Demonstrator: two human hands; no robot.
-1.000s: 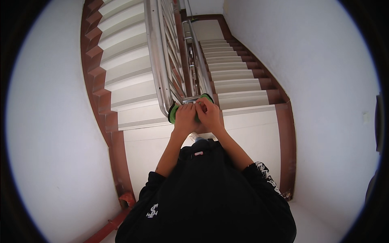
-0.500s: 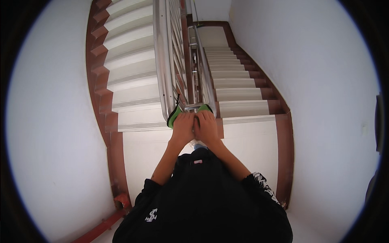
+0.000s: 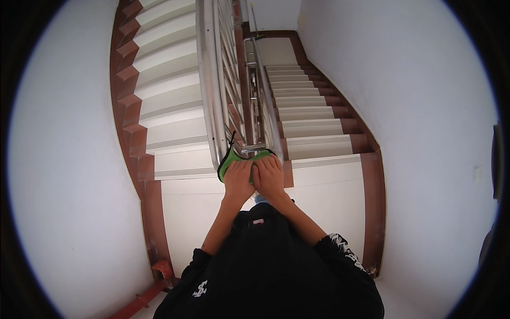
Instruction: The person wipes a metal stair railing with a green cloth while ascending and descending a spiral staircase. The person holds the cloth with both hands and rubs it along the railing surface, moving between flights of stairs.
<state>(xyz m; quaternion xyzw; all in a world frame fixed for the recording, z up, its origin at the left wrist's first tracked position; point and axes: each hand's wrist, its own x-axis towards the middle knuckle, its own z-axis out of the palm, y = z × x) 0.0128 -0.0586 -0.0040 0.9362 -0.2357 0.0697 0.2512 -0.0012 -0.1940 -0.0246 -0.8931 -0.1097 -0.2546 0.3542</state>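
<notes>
A green cloth [image 3: 229,161] with black edging and a short black hanging loop is spread over the end of the metal handrail [image 3: 212,85], where the two rails meet at the landing. My left hand [image 3: 239,179] is closed on the cloth's near side, fingers curled over it. Right beside it, my right hand [image 3: 269,176] grips the same cloth, its thumb close to the left hand. Most of the cloth under my palms is hidden, as is the rail end beneath.
On the left, pale steps [image 3: 172,106] with brown-red edges rise beside the railing. Another flight [image 3: 313,127] goes down on the right to a lower landing [image 3: 279,50]. White walls flank both sides. A red pipe [image 3: 141,300] runs low at the left.
Both hands have shifted slightly toward me. More of the green cloth now shows, stretched as one piece between and beyond the hands. The whole view has tilted a little.
</notes>
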